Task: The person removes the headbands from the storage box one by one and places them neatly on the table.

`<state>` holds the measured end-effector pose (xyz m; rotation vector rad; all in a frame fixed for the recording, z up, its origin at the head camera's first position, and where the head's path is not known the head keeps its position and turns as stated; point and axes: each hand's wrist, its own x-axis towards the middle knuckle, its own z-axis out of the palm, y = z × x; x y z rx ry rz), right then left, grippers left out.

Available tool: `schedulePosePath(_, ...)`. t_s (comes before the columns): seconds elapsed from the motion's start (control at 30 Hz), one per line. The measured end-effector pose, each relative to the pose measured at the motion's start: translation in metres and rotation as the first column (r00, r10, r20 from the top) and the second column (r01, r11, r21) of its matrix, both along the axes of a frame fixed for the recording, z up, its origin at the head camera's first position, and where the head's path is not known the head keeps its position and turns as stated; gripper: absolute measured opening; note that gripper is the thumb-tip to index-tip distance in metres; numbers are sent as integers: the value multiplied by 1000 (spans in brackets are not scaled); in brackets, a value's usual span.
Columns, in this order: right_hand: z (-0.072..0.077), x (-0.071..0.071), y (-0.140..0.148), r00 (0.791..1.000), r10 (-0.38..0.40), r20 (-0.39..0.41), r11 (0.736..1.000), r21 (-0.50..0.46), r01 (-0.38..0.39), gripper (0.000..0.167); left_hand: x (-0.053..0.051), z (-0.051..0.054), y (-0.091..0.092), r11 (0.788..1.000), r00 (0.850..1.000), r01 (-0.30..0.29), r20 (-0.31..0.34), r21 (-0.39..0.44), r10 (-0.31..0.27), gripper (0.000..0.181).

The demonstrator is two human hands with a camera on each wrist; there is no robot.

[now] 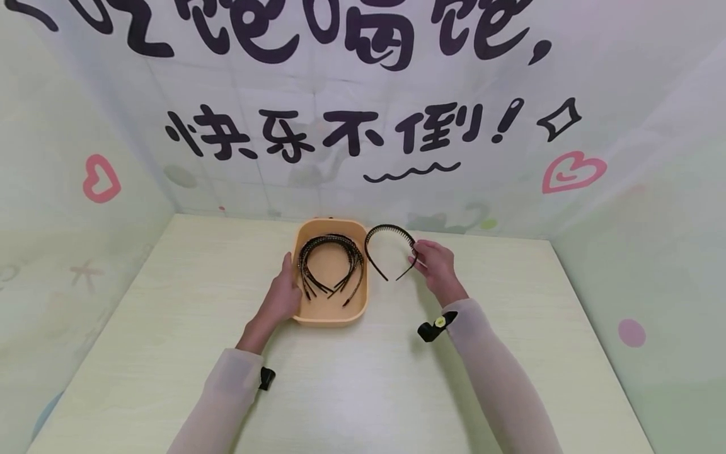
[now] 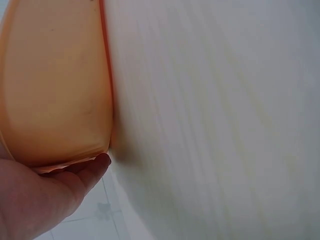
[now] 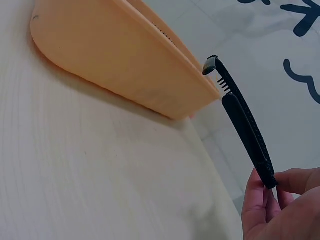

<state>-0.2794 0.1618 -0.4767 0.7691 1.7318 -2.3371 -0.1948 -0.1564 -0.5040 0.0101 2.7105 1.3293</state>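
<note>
Right forearm: extended from the near right toward the far side, angled inward to the left, the pale sleeve (image 1: 499,378) ending at the wrist. The right hand (image 1: 437,261) is raised above the table (image 1: 505,284); thumb and fingers pinch one black headband (image 3: 245,131) at its right-hand side. Left forearm: extended from the near left, angled inward to the right. The left hand (image 1: 280,293) grips the left wall of an orange bin (image 1: 329,310) — fingers against the outer face, base of the hand at the rim.

Held headband: located just right of the bin, clear of the table top. It is a narrow, dark arch with a row of comb teeth along the inner edge; the two tapered ends point to the near side, with a gap between them. Stored headbands (image 1: 329,237): several, dark and slender — overlapping inside the bin, arches toward the far end.
</note>
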Motion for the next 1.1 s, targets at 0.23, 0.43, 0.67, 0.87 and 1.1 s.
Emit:
schedulePosePath(0.23, -8, -2, 9, 998, -42, 36, 999, 27, 41, 25, 0, 1, 1, 1000, 1000, 1, -3, 1, -1, 78)
schedulePosePath(0.43, -14, -2, 13, 998, -52, 42, 997, 59, 50, 28, 1, 3, 2, 1000, 1000, -6, 12, 3, 6, 78)
schedulePosePath(0.67, -22, -2, 14, 999, -41, 32, 994, 103, 38, 28, 0, 3, 3, 1000, 999, -19, 26, 11, 19, 79)
schedulePosePath(0.87, -27, -2, 15, 999, -40, 32, 986, 164, 34, 25, 1, 2, 3, 1000, 1000, -9, 10, -10, 9, 77)
schedulePosePath(1.1, -28, -1, 15, 999, -12, 42, 978, 207, 3, 24, 2, 3, 3, 1000, 1000, 7, -25, -4, -7, 75)
